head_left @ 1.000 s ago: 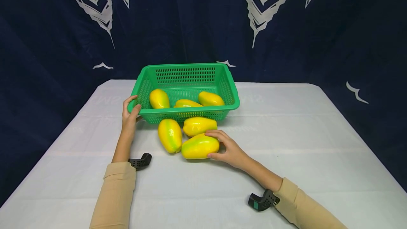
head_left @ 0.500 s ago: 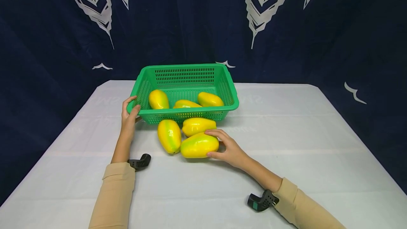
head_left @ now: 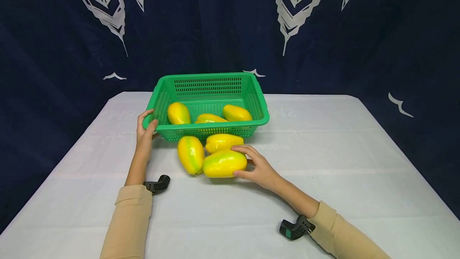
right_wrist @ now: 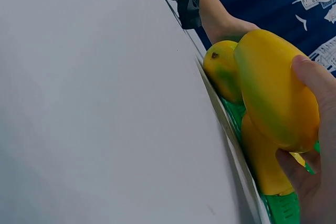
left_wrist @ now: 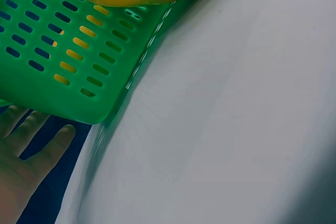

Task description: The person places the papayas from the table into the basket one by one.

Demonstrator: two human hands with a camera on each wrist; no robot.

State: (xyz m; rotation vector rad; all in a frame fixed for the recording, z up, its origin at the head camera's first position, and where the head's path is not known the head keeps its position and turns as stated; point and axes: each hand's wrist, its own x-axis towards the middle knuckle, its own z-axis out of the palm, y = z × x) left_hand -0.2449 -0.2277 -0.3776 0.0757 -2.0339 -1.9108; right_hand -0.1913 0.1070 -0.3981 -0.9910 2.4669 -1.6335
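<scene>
My left hand [head_left: 145, 133] grips the near left corner of a green plastic basket [head_left: 212, 127], fingers over its rim. In the left wrist view, that hand [left_wrist: 31, 156] shows beside the slotted basket wall [left_wrist: 79, 98]. My right hand [head_left: 259, 169] holds a yellow papaya [head_left: 223, 164] with a green streak, by its right end, thumb in front and fingers behind. It appears just off the table. A second papaya [head_left: 190, 155] lies to its left, and a third papaya [head_left: 223, 143] lies behind it, against the basket's front. Several more papayas lie inside, one papaya [head_left: 178, 113] at the left.
A white cloth [head_left: 341, 163] covers the table. Behind it hangs a dark blue curtain [head_left: 201, 23] with white prints. A black wrist device [head_left: 296, 228] sits on the right forearm, and another black wrist device [head_left: 158, 184] on the left.
The papaya in my right hand has risen slightly from the cloth. My left hand stays on the basket corner. The view has shifted a little.
</scene>
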